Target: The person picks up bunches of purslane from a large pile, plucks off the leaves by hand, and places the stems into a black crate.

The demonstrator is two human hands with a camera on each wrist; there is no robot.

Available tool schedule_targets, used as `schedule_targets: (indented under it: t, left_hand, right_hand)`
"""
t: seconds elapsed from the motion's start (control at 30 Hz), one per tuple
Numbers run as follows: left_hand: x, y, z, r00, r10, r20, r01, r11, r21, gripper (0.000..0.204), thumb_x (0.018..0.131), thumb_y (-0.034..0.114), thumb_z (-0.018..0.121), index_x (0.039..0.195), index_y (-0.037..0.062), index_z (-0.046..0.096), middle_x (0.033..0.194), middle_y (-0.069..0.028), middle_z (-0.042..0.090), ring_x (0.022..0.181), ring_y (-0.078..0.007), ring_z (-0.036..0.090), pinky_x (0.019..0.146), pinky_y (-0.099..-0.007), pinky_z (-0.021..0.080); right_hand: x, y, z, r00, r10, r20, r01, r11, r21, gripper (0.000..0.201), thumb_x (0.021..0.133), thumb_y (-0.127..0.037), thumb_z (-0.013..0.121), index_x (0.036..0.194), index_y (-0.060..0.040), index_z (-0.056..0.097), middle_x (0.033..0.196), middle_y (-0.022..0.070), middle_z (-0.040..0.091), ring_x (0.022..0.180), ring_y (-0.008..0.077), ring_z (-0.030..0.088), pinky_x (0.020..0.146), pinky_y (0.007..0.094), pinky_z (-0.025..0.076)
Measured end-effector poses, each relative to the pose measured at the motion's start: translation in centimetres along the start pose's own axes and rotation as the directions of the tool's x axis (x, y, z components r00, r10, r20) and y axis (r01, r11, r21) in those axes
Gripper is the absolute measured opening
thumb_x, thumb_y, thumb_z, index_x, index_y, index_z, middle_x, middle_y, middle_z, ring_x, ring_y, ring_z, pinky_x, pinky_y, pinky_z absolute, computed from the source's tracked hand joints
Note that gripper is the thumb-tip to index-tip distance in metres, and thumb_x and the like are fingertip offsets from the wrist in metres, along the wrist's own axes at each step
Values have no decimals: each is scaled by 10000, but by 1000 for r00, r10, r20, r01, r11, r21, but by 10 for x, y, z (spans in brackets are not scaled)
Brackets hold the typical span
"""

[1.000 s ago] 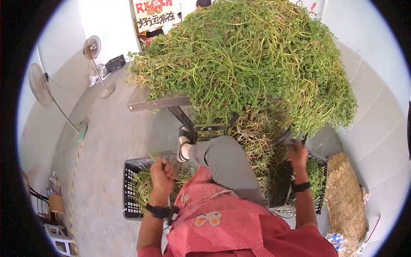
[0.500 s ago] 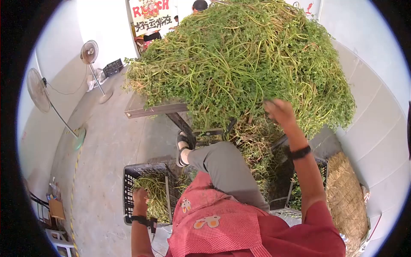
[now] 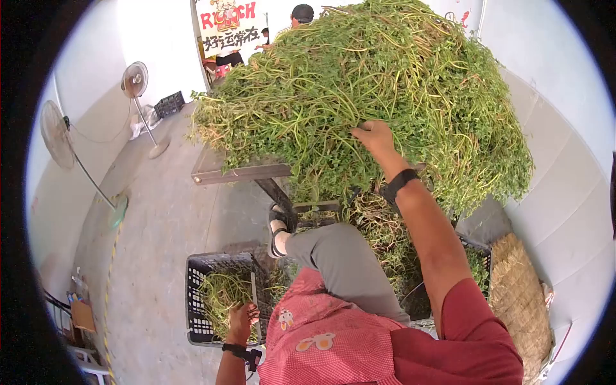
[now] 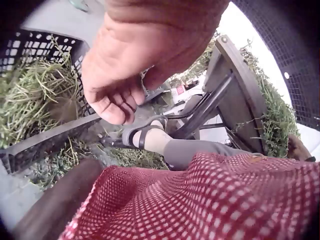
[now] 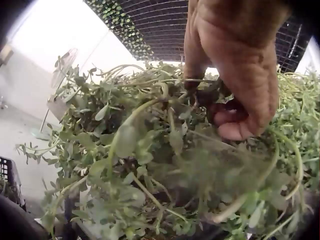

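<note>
A large heap of purslane (image 3: 346, 70), long stems with small oval leaves, covers the table (image 3: 240, 173). My right hand (image 3: 378, 140) reaches into the heap's near side; in the right wrist view its curled fingers and thumb pinch purslane stems (image 5: 135, 117), the fingertips partly hidden among leaves. Low on the left, my left hand (image 3: 240, 322) hangs over the near right part of a black crate (image 3: 196, 295) that holds purslane stems (image 3: 221, 292). Loosely bent, with nothing in them, the left fingers (image 4: 112, 110) show in the left wrist view.
Another black crate (image 3: 487, 256) with greens stands at the right, beside a straw bundle (image 3: 520, 289). More stems (image 3: 378, 221) lie beneath the table. Two standing fans (image 3: 58, 135) are at the left. A person in a dark cap (image 3: 302, 13) is behind the heap.
My right hand has risen from beside the right crate to the heap and now pinches stems. My left hand has come down over the left crate, and the greens it held are gone from it.
</note>
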State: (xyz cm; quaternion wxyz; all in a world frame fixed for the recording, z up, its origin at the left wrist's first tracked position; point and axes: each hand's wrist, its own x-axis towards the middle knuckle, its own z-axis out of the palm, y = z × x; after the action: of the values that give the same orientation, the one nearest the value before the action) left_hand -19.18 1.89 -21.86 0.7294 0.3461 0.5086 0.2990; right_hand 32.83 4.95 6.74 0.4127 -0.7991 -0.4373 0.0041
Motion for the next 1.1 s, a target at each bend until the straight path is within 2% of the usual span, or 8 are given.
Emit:
schedule_targets:
  t: [0.07, 0.17, 0.3, 0.47, 0.57, 0.63, 0.77, 1.1]
  left_hand:
    - [-2, -7, 0, 1000, -10, 5, 10, 1000, 8, 186, 828, 201, 552, 878, 23, 576, 780, -48, 592, 680, -164, 609, 536, -276, 473]
    - [2, -14, 1, 1000, -1, 15, 1, 1000, -1, 217, 822, 213, 569, 911, 16, 569, 820, -53, 592, 691, -172, 611, 544, -274, 475]
    - [8, -16, 9, 1000, -9, 17, 8, 998, 64, 262, 823, 227, 584, 960, 4, 566, 848, -61, 598, 690, -175, 614, 550, -265, 478]
    - [0, 4, 43, 995, 86, 47, -94, 977, 192, 241, 867, 221, 554, 956, -1, 584, 832, -58, 620, 704, -143, 611, 552, -247, 471]
    - [-8, 27, 73, 980, 174, 93, -194, 938, 289, 254, 877, 240, 547, 950, 0, 587, 851, -52, 626, 712, -133, 606, 564, -240, 459]
    - [-10, 41, 90, 970, 195, 144, -229, 931, 286, 259, 881, 247, 551, 948, -1, 586, 864, -51, 629, 733, -119, 601, 583, -236, 449]
    - [-21, 56, 122, 928, 245, 282, -335, 879, 340, 268, 877, 259, 546, 983, 14, 576, 877, -45, 606, 783, -145, 587, 666, -268, 464]
    - [-52, 86, 173, 815, 307, 491, -466, 852, 240, 253, 928, 191, 489, 1027, -15, 596, 918, -49, 632, 800, -112, 576, 681, -237, 455]
  right_hand:
    - [10, 28, 12, 990, -32, -134, 75, 941, 331, 361, 763, -312, 639, 826, 39, 585, 668, 104, 582, 557, 231, 509, 556, 408, 405]
    - [-9, 2, -34, 974, 214, -80, -159, 884, 440, 300, 772, -258, 641, 777, 33, 569, 631, 87, 542, 513, 178, 450, 504, 376, 361]
    - [-1, 23, -56, 991, 130, -20, -106, 879, 464, 221, 759, -216, 654, 716, -13, 579, 614, 62, 491, 487, 117, 347, 465, 348, 297]
    - [1, 39, -56, 936, -168, -310, 129, 981, -143, 256, 734, -266, 659, 822, -26, 671, 691, 93, 624, 560, 167, 549, 566, 309, 449]
    - [4, 42, -65, 969, -27, -246, 8, 997, -77, 333, 718, -303, 662, 921, -39, 681, 782, 91, 666, 669, 170, 614, 658, 285, 484]
    - [9, 57, -70, 962, 219, -162, -155, 929, 336, 274, 795, -124, 597, 999, 57, 624, 816, 92, 653, 717, 148, 606, 555, 264, 460]
    - [-7, 61, -90, 952, 271, -144, -105, 727, 679, 217, 858, -163, 599, 979, 17, 617, 836, 75, 654, 730, 119, 602, 542, 209, 440]
    - [-102, 2, -103, 961, -167, 219, -58, 654, 754, 233, 878, -176, 591, 1030, -2, 608, 800, 66, 650, 663, 104, 612, 557, 226, 516]
